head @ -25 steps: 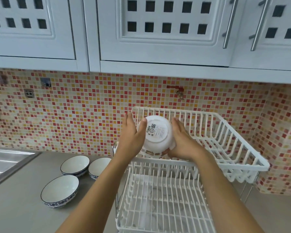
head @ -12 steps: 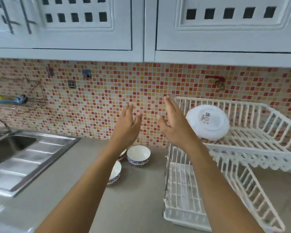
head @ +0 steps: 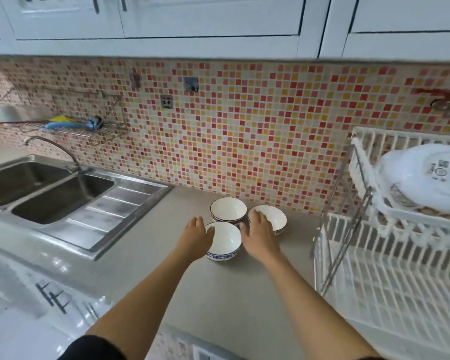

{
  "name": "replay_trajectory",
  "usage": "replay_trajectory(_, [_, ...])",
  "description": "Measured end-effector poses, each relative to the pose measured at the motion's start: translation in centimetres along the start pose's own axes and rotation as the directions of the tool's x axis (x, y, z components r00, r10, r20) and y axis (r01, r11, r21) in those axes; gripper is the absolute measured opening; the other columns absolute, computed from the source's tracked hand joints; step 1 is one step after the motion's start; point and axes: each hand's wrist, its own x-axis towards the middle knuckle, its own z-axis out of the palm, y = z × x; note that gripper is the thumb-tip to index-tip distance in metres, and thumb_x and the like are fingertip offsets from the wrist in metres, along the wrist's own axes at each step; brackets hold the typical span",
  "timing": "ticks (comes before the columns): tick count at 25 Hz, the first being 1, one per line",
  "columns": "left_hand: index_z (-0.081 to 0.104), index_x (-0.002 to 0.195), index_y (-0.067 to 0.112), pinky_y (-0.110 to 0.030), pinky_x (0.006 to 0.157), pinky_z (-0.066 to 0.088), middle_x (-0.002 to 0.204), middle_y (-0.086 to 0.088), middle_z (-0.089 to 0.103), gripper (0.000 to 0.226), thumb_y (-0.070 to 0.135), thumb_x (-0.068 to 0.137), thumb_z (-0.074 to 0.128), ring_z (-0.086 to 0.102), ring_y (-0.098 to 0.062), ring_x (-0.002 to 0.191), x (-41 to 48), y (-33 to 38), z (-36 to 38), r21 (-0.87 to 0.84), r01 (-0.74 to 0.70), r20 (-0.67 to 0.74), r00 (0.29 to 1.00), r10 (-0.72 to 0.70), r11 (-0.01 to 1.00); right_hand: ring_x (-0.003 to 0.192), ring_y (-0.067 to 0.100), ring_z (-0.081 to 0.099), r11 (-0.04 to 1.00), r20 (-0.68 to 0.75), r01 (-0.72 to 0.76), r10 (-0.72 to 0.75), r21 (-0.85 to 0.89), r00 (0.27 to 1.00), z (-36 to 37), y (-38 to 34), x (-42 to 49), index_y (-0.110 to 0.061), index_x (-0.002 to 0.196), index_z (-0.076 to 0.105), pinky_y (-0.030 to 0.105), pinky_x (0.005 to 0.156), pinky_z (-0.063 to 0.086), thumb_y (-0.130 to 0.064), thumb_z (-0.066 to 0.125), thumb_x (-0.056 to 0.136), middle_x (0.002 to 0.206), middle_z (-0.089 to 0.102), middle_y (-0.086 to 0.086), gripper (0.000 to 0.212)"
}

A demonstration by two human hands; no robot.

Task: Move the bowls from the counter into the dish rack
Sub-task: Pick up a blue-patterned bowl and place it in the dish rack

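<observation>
Three white bowls with blue-patterned rims stand together on the grey counter. The nearest bowl [head: 225,240] sits between my hands. My left hand [head: 196,235] touches its left rim with fingers spread. My right hand [head: 259,233] is spread at its right side and overlaps the right bowl [head: 273,216]. The back bowl [head: 228,208] stands just behind. Neither hand has lifted anything. One white bowl [head: 424,178] lies upside down in the upper tier of the white dish rack [head: 390,258] at the right.
A steel double sink [head: 50,193] with a tap fills the left of the counter [head: 244,294]. A wire shelf [head: 70,128] holding a blue and yellow item hangs on the mosaic wall. White cabinets hang overhead.
Both hands have dropped from chest height down to the bowls on the counter. My view has swung left and down, so the rack now sits at the right edge.
</observation>
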Motion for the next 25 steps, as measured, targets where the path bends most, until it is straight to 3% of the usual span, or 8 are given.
replay_trajectory(5, [0.022,0.145,-0.003,-0.037,0.113,0.025,0.151,-0.021,0.029,0.057,0.032,0.1,0.032,0.031,-0.034,0.139,3.6,-3.0,4.6,-0.037,0.129,0.071,0.989,-0.126,0.991,0.142,0.03,0.026,0.986,0.098,-0.16,0.163,-0.045,0.982,6.0,3.5,4.3,-0.002,0.148,0.017,0.04,0.112,0.03,-0.032,0.038,0.097,0.155,0.023,0.016,0.063])
replay_trajectory(10, [0.012,0.149,0.001,-0.04,0.112,0.027,0.154,-0.019,0.026,0.064,0.035,0.099,0.034,0.031,-0.036,0.139,8.8,-4.3,7.7,-0.081,0.229,0.093,0.971,-0.221,0.97,0.135,0.032,0.038,0.97,0.149,-0.243,0.245,-0.029,0.958,10.0,6.5,9.2,-0.002,0.147,0.019,0.041,0.102,0.039,-0.035,0.038,0.097,0.152,0.03,0.018,0.063])
replay_trajectory(13, [0.003,0.151,0.005,-0.042,0.106,0.033,0.148,-0.02,0.035,0.064,0.029,0.1,0.033,0.039,-0.039,0.132,11.8,-4.9,8.8,-0.051,0.308,0.121,0.946,-0.301,0.95,0.122,0.035,0.05,0.95,0.218,-0.3,0.311,-0.083,0.925,12.3,7.8,11.4,-0.001,0.136,0.035,0.04,0.091,0.044,-0.038,0.037,0.097,0.137,0.048,0.02,0.055])
replay_trajectory(16, [-0.001,0.151,0.004,-0.04,0.096,0.041,0.135,-0.021,0.048,0.064,0.007,0.096,0.034,0.051,-0.039,0.12,13.3,-5.4,9.8,0.064,0.357,0.162,0.918,-0.363,0.932,0.116,0.036,0.055,0.938,0.306,-0.31,0.345,-0.157,0.888,13.7,8.5,12.4,-0.002,0.123,0.048,0.038,0.09,0.044,-0.035,0.03,0.099,0.126,0.057,0.021,0.044])
replay_trajectory(21, [0.031,0.132,0.001,-0.04,0.083,0.047,0.118,-0.023,0.059,0.046,-0.009,0.087,0.03,0.058,-0.04,0.109,13.8,-5.8,10.7,0.019,0.407,0.137,0.904,-0.406,0.913,0.116,0.038,0.055,0.93,0.29,-0.335,0.366,-0.151,0.884,14.9,8.4,12.9,0.001,0.124,0.047,0.038,0.093,0.043,-0.019,0.029,0.1,0.125,0.058,0.025,0.036])
replay_trajectory(25, [0.032,0.131,0.004,-0.039,0.073,0.043,0.11,-0.023,0.061,0.047,-0.01,0.086,0.025,0.059,-0.04,0.1,12.4,-5.6,9.9,-0.065,0.357,0.062,0.933,-0.354,0.932,0.107,0.039,0.06,0.941,0.227,-0.331,0.338,-0.071,0.913,13.9,7.4,11.3,0.003,0.116,0.048,0.038,0.082,0.045,-0.017,0.029,0.1,0.113,0.064,0.025,0.031])
